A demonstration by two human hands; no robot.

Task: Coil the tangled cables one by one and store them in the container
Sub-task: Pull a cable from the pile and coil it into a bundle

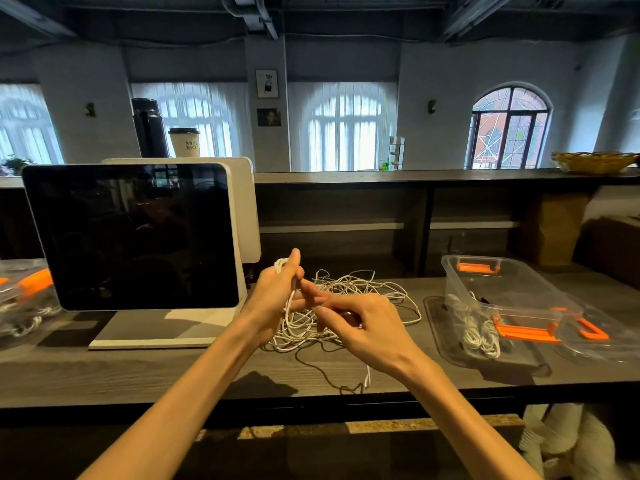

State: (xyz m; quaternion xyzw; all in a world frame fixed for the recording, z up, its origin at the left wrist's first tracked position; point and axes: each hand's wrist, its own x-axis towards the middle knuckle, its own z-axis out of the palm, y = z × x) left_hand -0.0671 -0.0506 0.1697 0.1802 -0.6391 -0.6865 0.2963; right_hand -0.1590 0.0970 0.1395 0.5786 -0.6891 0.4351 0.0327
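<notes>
Both hands meet mid-frame: left hand [277,292] grips a white cable coil [282,265], right hand [360,323] pinches a strand. Tangled cables [349,306] sprawl on the tabletop [138,372], clear container [502,289] at right.

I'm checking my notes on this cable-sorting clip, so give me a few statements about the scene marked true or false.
1. The left hand holds loops of white cable. True.
2. The clear container stands left of the tangle. False: it stands to the right.
3. Coiled white cables already lie in the container. True.
4. The container's lid is on. False: it is open on top.
5. The screen at left is dark. True.
</notes>
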